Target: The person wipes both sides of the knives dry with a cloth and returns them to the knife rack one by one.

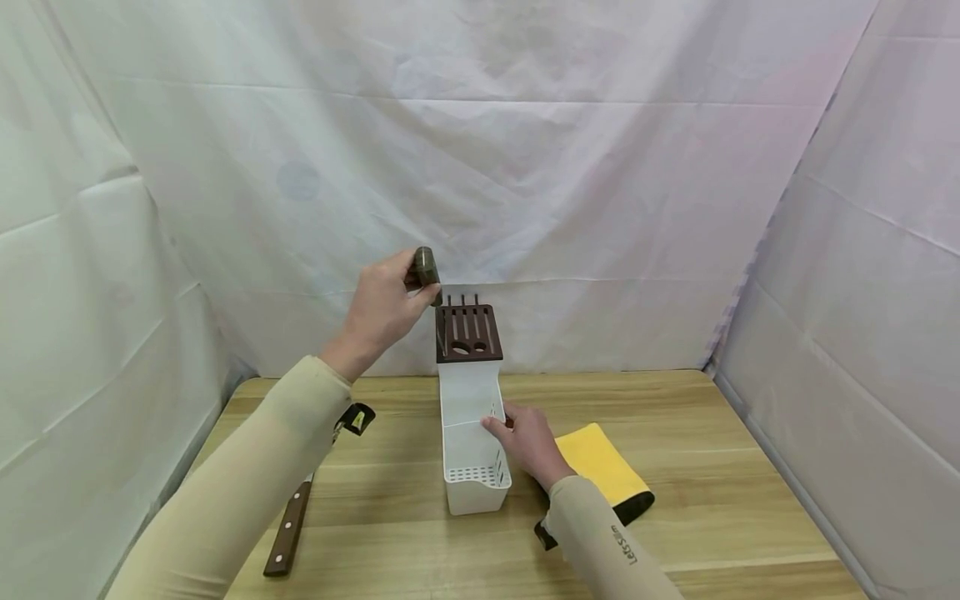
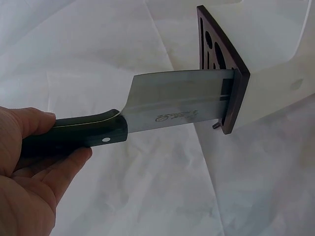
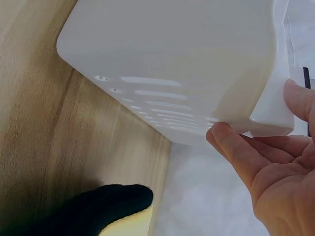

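Observation:
My left hand grips the dark green handle of a cleaver above the back of the table. The far end of its blade sits in an edge slot of the dark brown slotted top; most of the blade shows outside. That top belongs to a white knife holder standing upright, with a lower front compartment pierced by holes. On the holder's right side, my right hand holds the wall, thumb over the rim and fingers against the outside.
A second knife with a riveted brown handle lies at the left, its blade mostly hidden by my left sleeve. Right of the holder lies a yellow and black cloth, partly behind my right arm. White sheeting surrounds the wooden table.

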`<state>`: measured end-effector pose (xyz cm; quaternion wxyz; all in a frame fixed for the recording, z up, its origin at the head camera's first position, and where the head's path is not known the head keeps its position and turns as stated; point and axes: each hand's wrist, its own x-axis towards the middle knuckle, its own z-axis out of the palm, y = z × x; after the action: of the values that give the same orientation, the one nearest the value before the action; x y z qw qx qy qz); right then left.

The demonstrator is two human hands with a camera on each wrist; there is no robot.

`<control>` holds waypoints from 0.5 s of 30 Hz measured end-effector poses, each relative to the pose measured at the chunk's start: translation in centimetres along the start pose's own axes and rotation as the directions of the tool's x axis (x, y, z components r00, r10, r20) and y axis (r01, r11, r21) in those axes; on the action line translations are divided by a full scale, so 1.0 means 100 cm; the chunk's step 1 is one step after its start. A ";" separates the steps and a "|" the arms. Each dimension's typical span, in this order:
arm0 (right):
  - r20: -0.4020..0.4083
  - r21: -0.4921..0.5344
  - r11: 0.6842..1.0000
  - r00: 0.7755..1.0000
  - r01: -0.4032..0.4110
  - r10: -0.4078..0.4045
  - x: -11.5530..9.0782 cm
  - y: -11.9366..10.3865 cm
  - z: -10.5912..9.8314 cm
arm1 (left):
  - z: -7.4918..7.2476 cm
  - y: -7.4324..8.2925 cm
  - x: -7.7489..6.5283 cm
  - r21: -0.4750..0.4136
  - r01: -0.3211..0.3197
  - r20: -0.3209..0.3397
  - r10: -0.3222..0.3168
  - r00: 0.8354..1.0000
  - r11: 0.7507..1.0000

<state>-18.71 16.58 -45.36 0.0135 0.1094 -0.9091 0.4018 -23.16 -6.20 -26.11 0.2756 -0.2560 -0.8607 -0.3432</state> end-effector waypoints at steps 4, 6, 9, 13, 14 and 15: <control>0.002 -0.011 1.000 1.000 -0.014 0.014 0.000 -0.001 0.001 | 0.002 -0.001 0.002 -0.015 0.021 0.009 -0.021 1.000 1.000; 0.003 -0.010 1.000 1.000 -0.024 0.024 0.000 -0.001 0.002 | 0.003 -0.002 0.003 -0.013 0.030 0.016 -0.030 0.999 0.999; -0.001 -0.012 0.999 0.999 -0.032 0.032 0.000 -0.001 0.002 | 0.004 -0.002 0.005 -0.007 0.045 0.026 -0.044 0.999 0.999; -0.006 -0.020 0.999 1.000 -0.031 0.030 0.001 -0.001 0.002 | 0.007 -0.005 0.007 -0.004 0.066 0.036 -0.065 0.997 0.998; -0.006 -0.020 0.999 1.000 -0.030 0.030 0.001 -0.001 0.002 | 0.007 -0.005 0.007 -0.004 0.070 0.038 -0.070 0.997 0.998; -0.007 -0.019 0.999 1.000 -0.029 0.029 0.001 -0.001 0.002 | 0.009 -0.006 0.008 -0.005 0.074 0.040 -0.074 0.996 0.997</control>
<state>-18.79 16.37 -45.43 0.0117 0.0949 -0.9143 0.3936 -24.38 -5.76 -26.39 0.2445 -0.2319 -0.8737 -0.3509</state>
